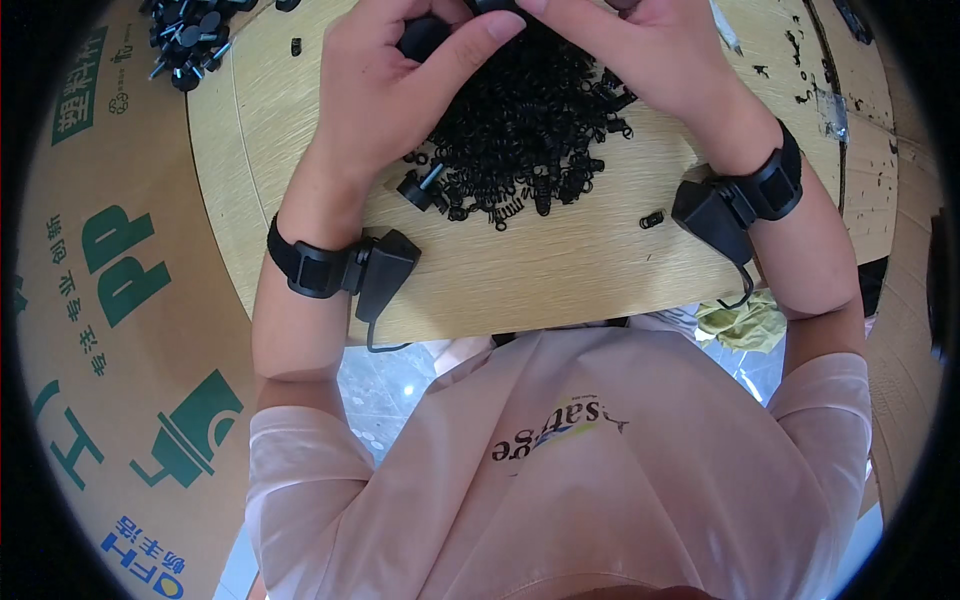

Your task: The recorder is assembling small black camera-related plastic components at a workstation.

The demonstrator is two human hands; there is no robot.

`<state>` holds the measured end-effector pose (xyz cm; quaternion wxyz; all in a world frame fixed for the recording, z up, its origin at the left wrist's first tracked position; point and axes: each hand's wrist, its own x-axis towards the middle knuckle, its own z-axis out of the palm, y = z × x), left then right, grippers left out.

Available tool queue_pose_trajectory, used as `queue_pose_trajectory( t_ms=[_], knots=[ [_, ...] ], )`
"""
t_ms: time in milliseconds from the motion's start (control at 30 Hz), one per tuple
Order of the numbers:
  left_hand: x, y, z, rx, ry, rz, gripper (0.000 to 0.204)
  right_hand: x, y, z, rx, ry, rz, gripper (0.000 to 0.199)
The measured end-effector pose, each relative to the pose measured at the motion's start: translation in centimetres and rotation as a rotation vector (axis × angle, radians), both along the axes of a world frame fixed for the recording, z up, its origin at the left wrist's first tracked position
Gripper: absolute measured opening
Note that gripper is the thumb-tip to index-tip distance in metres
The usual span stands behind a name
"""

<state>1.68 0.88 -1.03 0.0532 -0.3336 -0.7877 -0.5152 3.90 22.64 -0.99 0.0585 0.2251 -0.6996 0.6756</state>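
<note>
Both of my hands meet over the table at the upper edge of the view, their fingers partly cut off. My left hand (385, 85) is closed around a black round knob (424, 38), its thumb stretched towards the right hand. Between the thumbs shows a dark black part (494, 5), and my right hand (655, 50) pinches at it with curled fingers. Beneath the hands spreads a pile of small black coil springs (530, 130). At its near left edge lies a black knob with a metal stud (418, 190).
More black studded knobs (192, 42) are heaped at the far left. One loose spring piece (652, 219) lies near the right wrist. A printed cardboard sheet (130, 400) flanks the table's left; more cardboard (905, 250) is on the right. Crumpled greenish cloth (743, 322) sits below the table edge.
</note>
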Motion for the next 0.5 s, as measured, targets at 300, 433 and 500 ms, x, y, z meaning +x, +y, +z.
queue_pose_trajectory(
  t_ms=[300, 433, 500],
  knots=[
    [-0.36, -0.45, 0.27, 0.074, 0.149, -0.065, 0.041, -0.03, 0.50, 0.33, 0.076, 0.053, 0.049, 0.021],
    [-0.38, -0.56, -0.09, 0.110, 0.162, -0.089, 0.041, 0.09, 0.50, 0.55, 0.084, 0.074, 0.037, 0.020],
    [-0.36, -0.48, 0.17, 0.119, 0.140, -0.095, 0.043, 0.10, 0.58, 0.44, 0.091, 0.076, 0.039, 0.019]
  ],
)
